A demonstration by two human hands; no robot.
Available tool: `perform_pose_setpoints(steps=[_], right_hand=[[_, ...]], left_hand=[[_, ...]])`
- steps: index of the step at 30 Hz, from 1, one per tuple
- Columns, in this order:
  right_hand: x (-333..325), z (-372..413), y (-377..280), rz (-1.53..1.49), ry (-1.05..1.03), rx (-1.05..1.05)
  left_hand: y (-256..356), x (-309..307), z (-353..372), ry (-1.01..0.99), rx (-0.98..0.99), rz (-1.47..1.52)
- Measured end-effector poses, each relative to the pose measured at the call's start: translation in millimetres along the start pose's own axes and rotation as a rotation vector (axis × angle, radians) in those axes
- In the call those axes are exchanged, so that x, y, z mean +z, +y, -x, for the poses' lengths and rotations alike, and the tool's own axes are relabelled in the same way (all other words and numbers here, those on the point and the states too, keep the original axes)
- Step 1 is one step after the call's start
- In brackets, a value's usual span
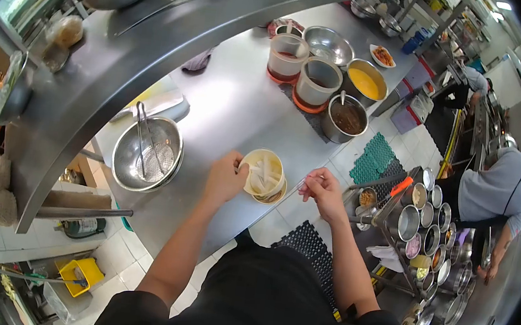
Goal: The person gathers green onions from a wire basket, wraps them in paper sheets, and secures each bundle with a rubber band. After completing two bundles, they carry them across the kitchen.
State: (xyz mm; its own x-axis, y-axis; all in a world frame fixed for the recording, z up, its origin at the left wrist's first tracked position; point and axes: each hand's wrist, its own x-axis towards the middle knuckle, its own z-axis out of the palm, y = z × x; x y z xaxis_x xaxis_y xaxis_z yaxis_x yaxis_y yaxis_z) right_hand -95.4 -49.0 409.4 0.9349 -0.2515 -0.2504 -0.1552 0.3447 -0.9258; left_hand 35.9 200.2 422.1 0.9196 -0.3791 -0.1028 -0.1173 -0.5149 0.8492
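Note:
My left hand (228,179) grips the rim of a cream plastic tub (278,166) near the table's front edge. Pale strips or pieces lie inside the tub. Under it, a second round container (277,198) shows in part. To the right of the tub, apart from it, my right hand (323,194) is raised with its fingers pinched together. Whatever those fingers hold, if anything, is too small to make out. A steel bowl (120,162) with a mesh strainer and tongs (142,133) in it stands left of my left hand.
Clear tubs (318,92), a pot of brown sauce (347,120) and a pot of yellow liquid (364,83) stand at the back right. A steel shelf (179,31) curves overhead. Several ingredient tins (408,222) fill a rack on the right, with a person (495,186) behind.

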Motion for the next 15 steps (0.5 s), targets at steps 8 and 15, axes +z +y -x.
perform_pose_setpoints(steps=[8,15], right_hand=[[-101,78,36,0.113,0.403,0.063],[-153,162,92,0.075,0.546,0.209]], left_hand=[[-37,51,-4,-0.154,0.031,-0.376],[52,148,51,-0.742,0.111,-0.27]])
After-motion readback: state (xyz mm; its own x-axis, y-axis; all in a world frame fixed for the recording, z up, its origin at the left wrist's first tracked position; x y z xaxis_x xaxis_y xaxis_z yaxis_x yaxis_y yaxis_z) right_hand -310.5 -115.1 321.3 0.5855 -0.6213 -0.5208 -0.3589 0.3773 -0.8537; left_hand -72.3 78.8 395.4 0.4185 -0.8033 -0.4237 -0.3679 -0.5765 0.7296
